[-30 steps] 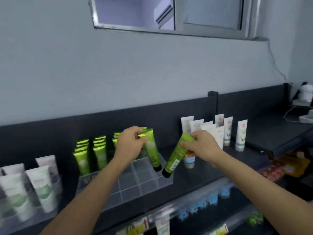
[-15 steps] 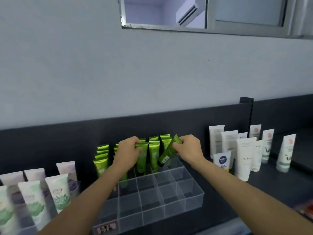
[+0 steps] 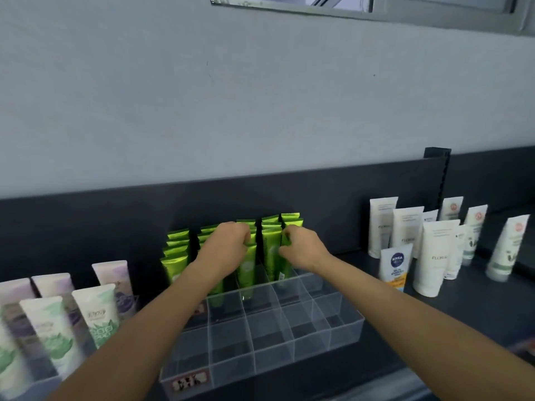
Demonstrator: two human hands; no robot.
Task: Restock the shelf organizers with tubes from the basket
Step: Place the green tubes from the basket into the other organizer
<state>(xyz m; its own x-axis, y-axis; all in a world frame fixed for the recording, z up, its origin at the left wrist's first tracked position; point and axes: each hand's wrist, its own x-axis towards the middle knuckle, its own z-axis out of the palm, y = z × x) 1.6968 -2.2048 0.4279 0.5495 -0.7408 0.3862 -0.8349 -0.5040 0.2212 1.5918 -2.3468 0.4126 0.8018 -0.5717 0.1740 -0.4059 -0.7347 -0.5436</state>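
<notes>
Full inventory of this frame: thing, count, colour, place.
Green tubes: many, exact count unclear, lime green, upright in the organizer's back rows.
Clear organizer: one, transparent, shelf centre, front cells empty.
Pastel tubes: several, white with green or purple print, left.
White tubes: several, right of organizer.
Nivea tube: one, white, blue and orange, right front.
Shelf: dark grey.
Window: top edge.
Left hand: grip on a green tube.
Right hand: grip on a green tube.

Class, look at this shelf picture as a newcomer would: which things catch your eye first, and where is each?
Brightest are the green tubes packed upright in the back rows of the clear organizer at centre. The left hand and right hand each grip one there. White tubes stand loose on the dark shelf to the right.
</notes>
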